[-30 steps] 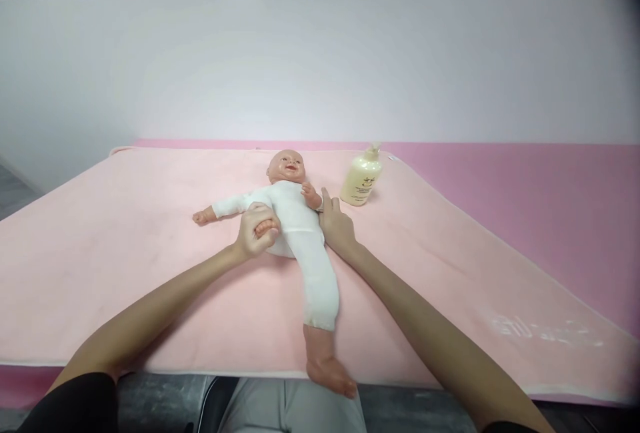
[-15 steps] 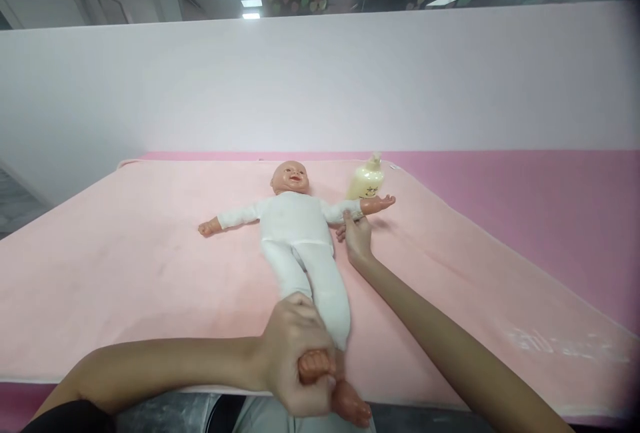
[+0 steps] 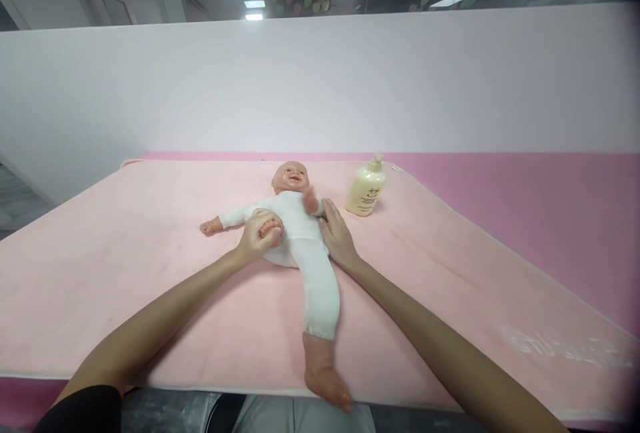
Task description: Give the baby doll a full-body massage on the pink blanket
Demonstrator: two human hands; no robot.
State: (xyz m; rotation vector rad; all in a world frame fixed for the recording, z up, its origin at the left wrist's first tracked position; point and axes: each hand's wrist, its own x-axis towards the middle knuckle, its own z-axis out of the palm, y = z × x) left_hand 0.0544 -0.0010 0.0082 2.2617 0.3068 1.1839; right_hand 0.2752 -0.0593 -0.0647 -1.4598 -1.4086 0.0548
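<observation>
Well, the doll [image 3: 305, 229] lies face up mid-table on a pink towel [image 3: 160, 306], its straight leg reaching the near edge of the table [image 3: 530, 199]. The left hand [image 3: 257, 233] is curled firmly round the other foot [image 3: 271, 227], toes peeping out; the right hand [image 3: 340, 236], fingers nearly straight, rests along the doll's side, gripping nothing that I can make out. A hard tug could drag the doll off the edge; a careless outward sweep might topple the bottle [image 3: 366, 193] nearby.
</observation>
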